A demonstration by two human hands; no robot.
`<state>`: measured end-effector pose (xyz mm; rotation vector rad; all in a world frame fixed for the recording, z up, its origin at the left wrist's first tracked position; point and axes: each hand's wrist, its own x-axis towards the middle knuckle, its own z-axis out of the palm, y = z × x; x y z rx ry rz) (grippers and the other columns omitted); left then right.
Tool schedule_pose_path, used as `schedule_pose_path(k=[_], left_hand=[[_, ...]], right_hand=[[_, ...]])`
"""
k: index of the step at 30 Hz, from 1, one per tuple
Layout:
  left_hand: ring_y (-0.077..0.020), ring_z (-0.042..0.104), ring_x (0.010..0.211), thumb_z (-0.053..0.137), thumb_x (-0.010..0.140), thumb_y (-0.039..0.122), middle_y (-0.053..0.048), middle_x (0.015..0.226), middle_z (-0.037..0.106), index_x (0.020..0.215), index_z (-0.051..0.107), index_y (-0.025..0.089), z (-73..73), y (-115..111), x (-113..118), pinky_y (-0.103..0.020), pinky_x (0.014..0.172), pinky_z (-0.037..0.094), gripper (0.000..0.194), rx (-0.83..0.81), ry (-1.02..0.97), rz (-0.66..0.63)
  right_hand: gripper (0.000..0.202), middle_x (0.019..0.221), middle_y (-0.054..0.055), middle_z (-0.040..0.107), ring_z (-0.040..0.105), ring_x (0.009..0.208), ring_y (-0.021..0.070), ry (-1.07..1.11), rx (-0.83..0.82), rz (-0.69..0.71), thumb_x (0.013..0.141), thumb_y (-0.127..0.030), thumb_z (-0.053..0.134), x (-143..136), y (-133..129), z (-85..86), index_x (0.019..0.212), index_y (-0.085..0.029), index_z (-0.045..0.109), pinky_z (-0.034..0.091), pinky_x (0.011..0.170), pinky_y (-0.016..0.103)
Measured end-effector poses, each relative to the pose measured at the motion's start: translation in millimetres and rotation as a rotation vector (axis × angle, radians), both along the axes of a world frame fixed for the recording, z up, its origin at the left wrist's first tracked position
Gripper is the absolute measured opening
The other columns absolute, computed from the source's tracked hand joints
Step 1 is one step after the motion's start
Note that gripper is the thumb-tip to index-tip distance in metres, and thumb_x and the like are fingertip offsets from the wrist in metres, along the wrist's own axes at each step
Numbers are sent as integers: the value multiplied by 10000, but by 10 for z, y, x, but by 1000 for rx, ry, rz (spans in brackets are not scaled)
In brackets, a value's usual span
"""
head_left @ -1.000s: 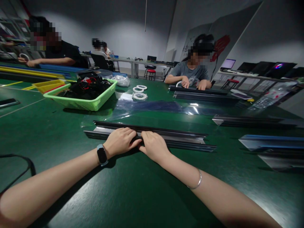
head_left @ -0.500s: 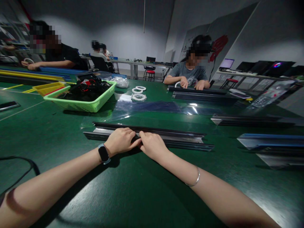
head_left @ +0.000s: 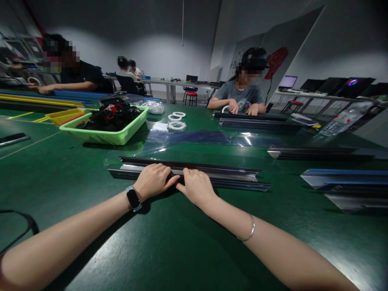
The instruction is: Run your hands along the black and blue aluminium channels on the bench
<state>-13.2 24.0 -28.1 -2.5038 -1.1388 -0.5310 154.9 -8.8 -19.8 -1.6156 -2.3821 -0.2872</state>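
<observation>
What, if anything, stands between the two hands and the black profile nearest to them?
Nothing visible: the left hand and the right hand both touch the black profile, curled over its near wall. The clear film lies beyond the profile, not in between.

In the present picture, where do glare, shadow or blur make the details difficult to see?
Head view: glare on the green table, lower left and right; bright streaks on the plastic sheet. Head view: dark shadow below the left forearm. Head view: the bottle looks blurred and stretched; the left hand, right hand and rail look clearer.
</observation>
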Motion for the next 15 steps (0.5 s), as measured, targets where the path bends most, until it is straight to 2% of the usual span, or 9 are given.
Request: schedule_pose_path(k=[10,15], left_hand=[[-173,552,613,353,834,472,-74,620,587,639,547,144,78,45,42,-288,584,389,428,-38,55,-43],[-169,550,627,356,839,454,-64,644,588,661,538,153,63,43,24,-285,595,391,395,-15,80,-45]], right_hand=[[309,731,104,617,586,717,214,-61,-73,20,776,-435,471,0,84,56,843,-138,522,403,600,289],[307,714,99,620,579,691,214,-55,-36,37,766,-434,474,16,88,43,814,-138,542,393,591,290]])
